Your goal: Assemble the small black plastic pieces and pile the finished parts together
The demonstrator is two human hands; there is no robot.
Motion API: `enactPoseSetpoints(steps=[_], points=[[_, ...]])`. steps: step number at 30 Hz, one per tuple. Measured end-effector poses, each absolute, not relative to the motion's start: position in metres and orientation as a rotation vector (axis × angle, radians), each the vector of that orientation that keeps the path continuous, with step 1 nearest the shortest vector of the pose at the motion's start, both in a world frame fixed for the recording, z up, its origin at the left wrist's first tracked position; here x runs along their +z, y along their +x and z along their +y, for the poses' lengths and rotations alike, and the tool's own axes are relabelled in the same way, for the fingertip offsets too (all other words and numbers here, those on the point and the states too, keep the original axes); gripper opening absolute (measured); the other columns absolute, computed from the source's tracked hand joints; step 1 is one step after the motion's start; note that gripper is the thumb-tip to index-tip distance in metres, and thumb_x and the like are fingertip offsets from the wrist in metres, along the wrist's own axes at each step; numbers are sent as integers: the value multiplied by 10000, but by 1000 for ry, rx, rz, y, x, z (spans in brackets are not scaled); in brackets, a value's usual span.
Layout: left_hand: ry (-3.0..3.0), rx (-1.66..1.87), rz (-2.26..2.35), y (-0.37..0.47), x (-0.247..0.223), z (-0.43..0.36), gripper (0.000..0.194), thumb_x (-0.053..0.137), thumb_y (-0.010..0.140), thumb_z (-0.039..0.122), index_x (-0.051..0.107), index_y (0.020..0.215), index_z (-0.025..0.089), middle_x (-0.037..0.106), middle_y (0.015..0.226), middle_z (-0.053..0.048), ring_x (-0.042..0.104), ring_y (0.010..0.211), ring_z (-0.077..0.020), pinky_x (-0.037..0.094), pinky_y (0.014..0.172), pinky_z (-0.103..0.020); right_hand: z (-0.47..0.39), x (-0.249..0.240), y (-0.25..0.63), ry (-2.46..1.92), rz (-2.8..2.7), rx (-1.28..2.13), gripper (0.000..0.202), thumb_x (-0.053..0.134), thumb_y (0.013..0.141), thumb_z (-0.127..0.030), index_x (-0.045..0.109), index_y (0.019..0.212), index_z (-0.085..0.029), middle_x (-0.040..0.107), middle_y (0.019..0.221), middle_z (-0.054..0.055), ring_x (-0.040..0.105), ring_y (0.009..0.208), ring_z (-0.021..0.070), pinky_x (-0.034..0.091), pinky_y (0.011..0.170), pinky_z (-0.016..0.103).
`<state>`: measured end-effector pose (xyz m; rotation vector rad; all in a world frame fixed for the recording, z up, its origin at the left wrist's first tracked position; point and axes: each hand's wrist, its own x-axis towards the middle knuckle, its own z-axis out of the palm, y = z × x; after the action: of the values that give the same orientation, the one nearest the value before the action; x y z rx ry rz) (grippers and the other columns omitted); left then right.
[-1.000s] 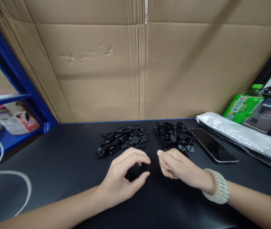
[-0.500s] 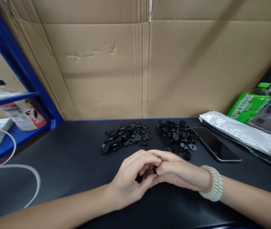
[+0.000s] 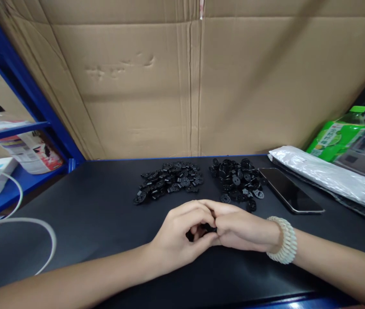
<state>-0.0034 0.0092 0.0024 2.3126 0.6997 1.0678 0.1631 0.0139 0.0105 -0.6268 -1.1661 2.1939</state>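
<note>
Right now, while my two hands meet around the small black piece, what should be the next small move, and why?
I would perhaps open the left hand slightly while the right hand steadies the black piece. The hands meet around it and cover most of it, so how it sits in the grip cannot be seen; a small opening may let you check.

Clock centre: left hand and right hand, touching.
Tabletop: open towards 9 o'clock; narrow lane at 12.
Left pile: blocks 11.
Right pile: blocks 1.
Phone, silvery package: bar 2.
Cardboard: walls off 12's far end.
</note>
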Motion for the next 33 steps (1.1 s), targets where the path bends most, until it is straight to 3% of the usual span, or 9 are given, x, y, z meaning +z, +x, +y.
enactPoseSetpoints(steps=[4, 14, 24, 33], points=[[2289, 1018, 744, -3, 5, 10, 208, 663, 742, 82, 633, 927, 172, 648, 888, -43, 584, 734, -147, 488, 661, -252, 14, 13, 164, -640, -1144, 2194, 499, 423, 491, 17, 571, 928, -174, 589, 846, 2, 554, 844, 130, 426, 723, 247], [2130, 1032, 729, -5, 1, 8, 137, 664, 749, 116, 646, 878, 157, 573, 900, -52, 502, 588, -84, 382, 419, -165, 16, 8, 164, -543, -1197, 2195, 496, 436, 529, 30, 548, 958, -194, 570, 841, -17, 563, 889, 139, 421, 835, 312], [2151, 974, 701, -5, 0, 9, 163, 669, 692, 68, 623, 820, 158, 554, 872, -27, 502, 571, -61, 452, 477, -168, 13, 5, 159, -547, -1159, 2244, 392, 406, 484, 8, 536, 794, -193, 559, 788, -45, 547, 816, 120, 440, 776, 268], [2124, 963, 693, -4, 0, 8, 225, 642, 623, 14, 571, 784, 154, 517, 847, -7, 483, 544, -47, 405, 426, -142, 11, 3, 156, -571, -1174, 2212, 354, 424, 509, 15, 519, 780, -193, 606, 883, -30, 567, 810, 106, 450, 730, 224]])
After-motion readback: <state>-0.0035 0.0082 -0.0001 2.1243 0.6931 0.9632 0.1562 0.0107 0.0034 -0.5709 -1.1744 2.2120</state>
